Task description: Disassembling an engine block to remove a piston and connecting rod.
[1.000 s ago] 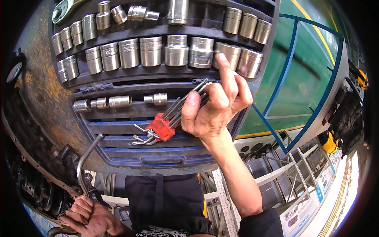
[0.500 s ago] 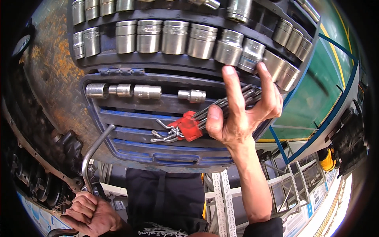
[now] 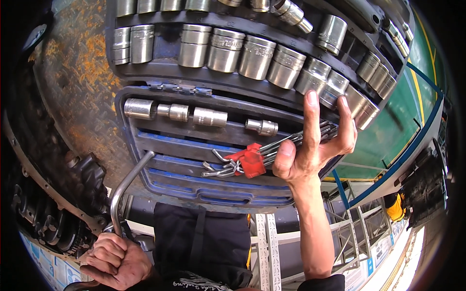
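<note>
Off to the left I saw a rusty bench (image 3: 80, 97) blotched with orange, dark engine parts (image 3: 48, 218) crowding beside it. To the right ran a green floor (image 3: 381, 140) striped yellow, with blue bars (image 3: 341, 189) near it and something yellow (image 3: 395, 208) beyond; pale racks (image 3: 273, 252) stood lower down.

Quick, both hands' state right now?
Left hand: closed, holding the bent metal bar.
Right hand: open, spread over the hex key set with the red holder; whether it touches the keys can't be told.
</note>
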A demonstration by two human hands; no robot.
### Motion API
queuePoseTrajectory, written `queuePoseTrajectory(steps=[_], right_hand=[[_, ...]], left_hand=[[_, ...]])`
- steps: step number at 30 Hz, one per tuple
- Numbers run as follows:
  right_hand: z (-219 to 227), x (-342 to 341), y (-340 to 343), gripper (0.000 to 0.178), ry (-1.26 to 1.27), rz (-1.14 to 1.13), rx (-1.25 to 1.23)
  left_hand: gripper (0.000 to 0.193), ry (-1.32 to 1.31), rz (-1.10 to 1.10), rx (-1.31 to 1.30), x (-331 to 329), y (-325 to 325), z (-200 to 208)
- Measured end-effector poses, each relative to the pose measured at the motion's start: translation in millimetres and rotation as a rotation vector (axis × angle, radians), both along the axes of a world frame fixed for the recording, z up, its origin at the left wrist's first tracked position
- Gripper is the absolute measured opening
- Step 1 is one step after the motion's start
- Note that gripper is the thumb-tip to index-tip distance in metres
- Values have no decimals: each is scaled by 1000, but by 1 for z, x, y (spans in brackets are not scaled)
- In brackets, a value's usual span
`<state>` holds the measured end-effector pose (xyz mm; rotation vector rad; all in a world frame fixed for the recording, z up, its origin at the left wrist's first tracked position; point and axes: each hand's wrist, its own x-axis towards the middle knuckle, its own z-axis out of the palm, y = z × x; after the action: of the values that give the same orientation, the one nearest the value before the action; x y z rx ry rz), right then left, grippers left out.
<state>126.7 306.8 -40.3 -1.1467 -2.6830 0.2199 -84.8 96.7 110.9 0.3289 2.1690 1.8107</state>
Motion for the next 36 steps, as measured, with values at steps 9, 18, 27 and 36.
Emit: queuePoseTrajectory(steps=[9, 18, 27, 36], right_hand=[[-1, -1, -1, 59, 8, -1, 0], [-2, -1, -4, 62, 18, -8, 13], [2, -5, -1, 60, -5, -23, 0], [3, -4, -6, 59, -31, -68, -9]], left_hand=[[54, -34, 26, 40, -1, 6, -1], [53, -39, -51, 74, 4, 6, -3], [51, -24, -23, 105, 4, 5, -7], [60, -19, 143, 82, -2, 2, -6]])
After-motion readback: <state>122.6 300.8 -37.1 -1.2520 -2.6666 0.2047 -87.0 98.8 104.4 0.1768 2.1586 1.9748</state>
